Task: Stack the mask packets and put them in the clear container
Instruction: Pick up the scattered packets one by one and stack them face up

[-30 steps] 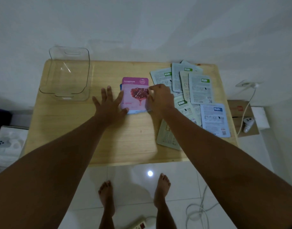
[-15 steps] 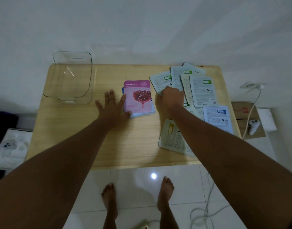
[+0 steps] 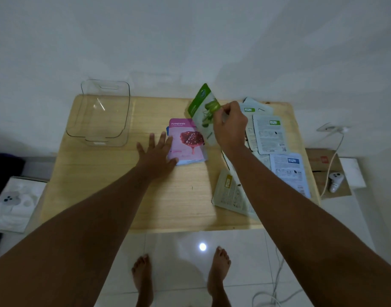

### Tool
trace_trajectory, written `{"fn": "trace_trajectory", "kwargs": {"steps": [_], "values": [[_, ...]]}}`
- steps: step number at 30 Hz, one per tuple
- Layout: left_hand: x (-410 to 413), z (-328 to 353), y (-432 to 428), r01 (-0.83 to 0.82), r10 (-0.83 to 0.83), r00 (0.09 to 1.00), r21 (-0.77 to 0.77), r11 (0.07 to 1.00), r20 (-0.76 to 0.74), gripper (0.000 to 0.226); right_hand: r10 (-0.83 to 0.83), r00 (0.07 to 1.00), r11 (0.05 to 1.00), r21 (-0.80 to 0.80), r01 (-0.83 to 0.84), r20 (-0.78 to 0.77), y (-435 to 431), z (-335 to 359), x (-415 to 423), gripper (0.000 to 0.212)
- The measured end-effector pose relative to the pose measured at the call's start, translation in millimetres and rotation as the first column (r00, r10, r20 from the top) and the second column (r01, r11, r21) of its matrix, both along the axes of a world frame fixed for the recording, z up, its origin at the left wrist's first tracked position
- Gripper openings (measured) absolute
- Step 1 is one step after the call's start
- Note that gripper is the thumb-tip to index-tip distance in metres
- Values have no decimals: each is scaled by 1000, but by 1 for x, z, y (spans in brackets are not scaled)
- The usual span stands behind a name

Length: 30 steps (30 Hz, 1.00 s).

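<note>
Packet (image 3: 203,111) in right hand (image 3: 231,127), raised.

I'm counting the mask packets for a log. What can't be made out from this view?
- Packets under the pomegranate packet: covered, only blue edges show.
- Scattered packets: overlapping, partly hidden by the right hand and its forearm.
- Printing on them: too small to read.

the right hand (image 3: 231,127) has left the spread of face-down packets at the right of the frame and risen, now pinching a green packet (image 3: 203,111) that it has lifted off the desk and turned printed side up. the packet hangs tilted at upper centre of the frame, its lower edge overlapping the upper right corner of the pink pomegranate packet (image 3: 185,140).
</note>
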<state>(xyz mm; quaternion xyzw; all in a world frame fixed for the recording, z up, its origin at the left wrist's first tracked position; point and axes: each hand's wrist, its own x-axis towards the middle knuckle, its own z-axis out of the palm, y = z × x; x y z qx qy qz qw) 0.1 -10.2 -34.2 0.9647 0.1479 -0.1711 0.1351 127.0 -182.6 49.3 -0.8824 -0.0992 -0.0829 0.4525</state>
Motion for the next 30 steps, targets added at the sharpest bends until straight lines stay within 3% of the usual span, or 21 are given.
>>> {"fn": "trace_trajectory", "kwargs": {"steps": [4,7,10,13,18,22,25,27,30], "values": [[1,-1,2,10,-10,1000,-23,1000,12,82,-70,987,983,156,92,-142,15,-16,-17,10],[-1,-3,3,23,-22,999,-10,1000,31,83,-87,954,982,136,131,-286,20,-38,-30,12],[-4,-5,5,43,-43,998,-2,999,49,82,-16,946,1000,-1,16,-325,14,-54,-43,21],[-7,-1,5,23,-17,997,-80,996,77,75,97,961,963,-219,-156,-258,4,-56,-50,27],[-3,1,-4,-42,62,988,-145,989,139,66,229,953,752,-586,-302,-198,-4,-57,-42,25],[-1,-10,-1,1,5,993,-54,999,121,69,221,963,732,-625,-270,-156,-7,-57,-16,32],[-2,-13,1,9,-5,990,-27,1000,140,72,109,985,716,-677,-169,-131,-14,-59,9,50],[-2,-12,2,8,-4,990,-26,1000,143,73,18,981,690,-707,-153,-194,-18,-61,23,56],[-2,-10,3,7,-2,989,-38,999,146,73,8,970,656,-730,-189,-244,-23,-66,35,48]]}}
